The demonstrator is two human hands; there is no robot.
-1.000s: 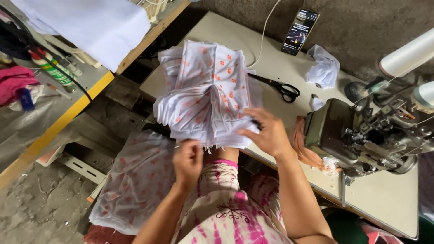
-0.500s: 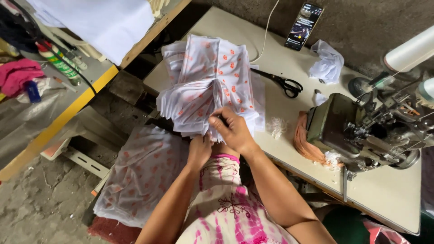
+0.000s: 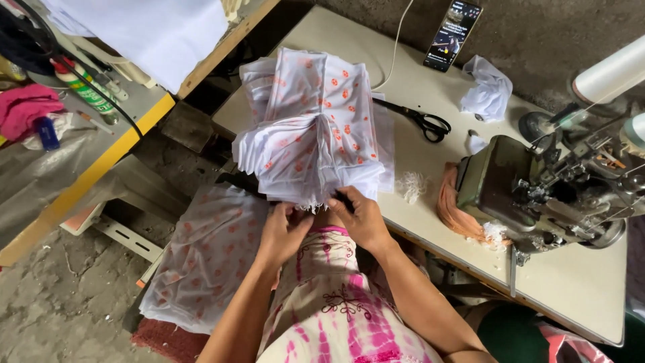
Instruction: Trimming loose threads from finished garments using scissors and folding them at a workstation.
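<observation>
Both hands work the near edge of a stack of white fabric pieces point(image 3: 312, 134) with orange spots, lying on the pale desk point(image 3: 430, 181) to the left of the sewing machine point(image 3: 537, 191); the left hand point(image 3: 282, 232) has fingers curled and pinching the stack's lower hem; the right hand point(image 3: 359, 215) has fingers pressed together, gripping the same hem; black scissors point(image 3: 420, 121) lie between stack and sewing machine; a phone point(image 3: 452, 25) rests beyond the scissors.
</observation>
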